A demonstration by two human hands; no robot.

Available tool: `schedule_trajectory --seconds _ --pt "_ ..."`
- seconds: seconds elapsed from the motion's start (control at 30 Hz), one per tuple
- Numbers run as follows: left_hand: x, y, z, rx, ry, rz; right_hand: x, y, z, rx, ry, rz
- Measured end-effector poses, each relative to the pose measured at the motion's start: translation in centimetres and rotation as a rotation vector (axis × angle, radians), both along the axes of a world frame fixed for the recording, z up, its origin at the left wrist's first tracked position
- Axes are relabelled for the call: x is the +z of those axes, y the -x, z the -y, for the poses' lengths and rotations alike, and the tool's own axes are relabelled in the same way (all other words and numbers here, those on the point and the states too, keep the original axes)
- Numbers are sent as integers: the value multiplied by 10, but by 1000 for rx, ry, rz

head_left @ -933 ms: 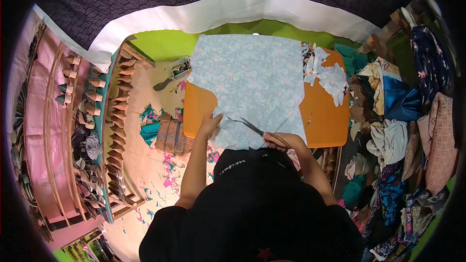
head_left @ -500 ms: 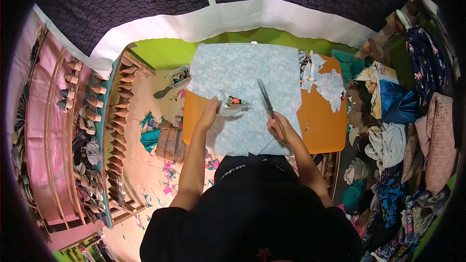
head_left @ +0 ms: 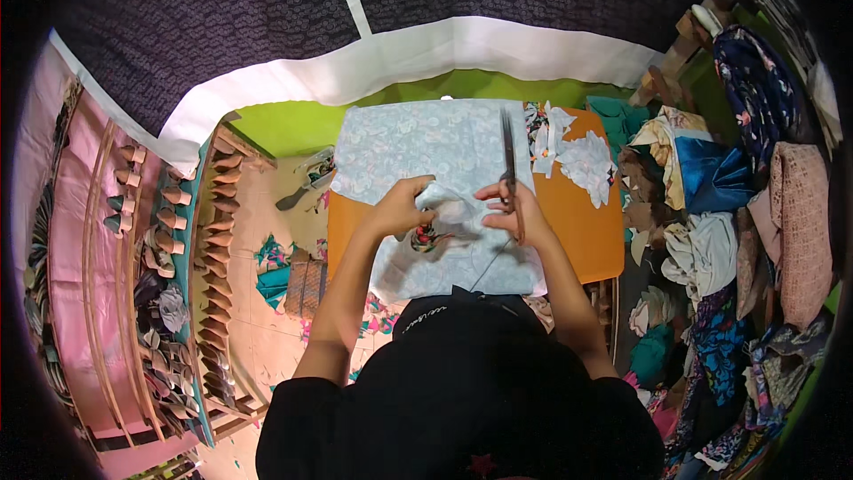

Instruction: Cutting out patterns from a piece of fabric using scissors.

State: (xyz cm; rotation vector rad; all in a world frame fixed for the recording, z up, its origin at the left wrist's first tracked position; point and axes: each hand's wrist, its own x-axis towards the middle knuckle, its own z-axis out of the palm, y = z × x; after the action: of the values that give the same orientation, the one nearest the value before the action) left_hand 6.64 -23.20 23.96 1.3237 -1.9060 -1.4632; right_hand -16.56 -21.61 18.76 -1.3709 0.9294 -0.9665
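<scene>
A large sheet of pale blue-white floral fabric lies over the orange table in front of me. My left hand pinches a small cut piece of fabric, pale on one side, with a dark floral print showing near its lower edge. This piece is lifted a little above the sheet. My right hand has its fingers in the handles of long scissors, whose blades point away from me. Some of its fingers stretch toward the piece; whether they touch it I cannot tell.
Ragged white fabric scraps lie at the table's far right. Piled cloth fills the right side. On the left stands a rack of wooden shoe lasts. Scraps and a brown checked bundle lie on the floor.
My left hand has moved right and lifted the fabric piece. My right hand has come in closer, and the scissors have swung from slanting left to nearly straight away from me.
</scene>
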Motion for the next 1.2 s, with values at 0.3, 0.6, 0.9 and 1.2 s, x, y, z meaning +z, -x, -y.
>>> schedule_trajectory --seconds 0.3,0.6,0.9,1.2 --pt "-24 7 3 -73 52 -115 -9 -23 -9 -132 -114 -224" --pt "-123 20 5 559 570 654 -90 -8 3 -445 -570 -62" --pt "-156 55 -39 268 -34 364 -124 47 -31 -298 -515 -284" --pt "-167 84 -29 513 21 465 -44 80 -81 227 -832 -345"
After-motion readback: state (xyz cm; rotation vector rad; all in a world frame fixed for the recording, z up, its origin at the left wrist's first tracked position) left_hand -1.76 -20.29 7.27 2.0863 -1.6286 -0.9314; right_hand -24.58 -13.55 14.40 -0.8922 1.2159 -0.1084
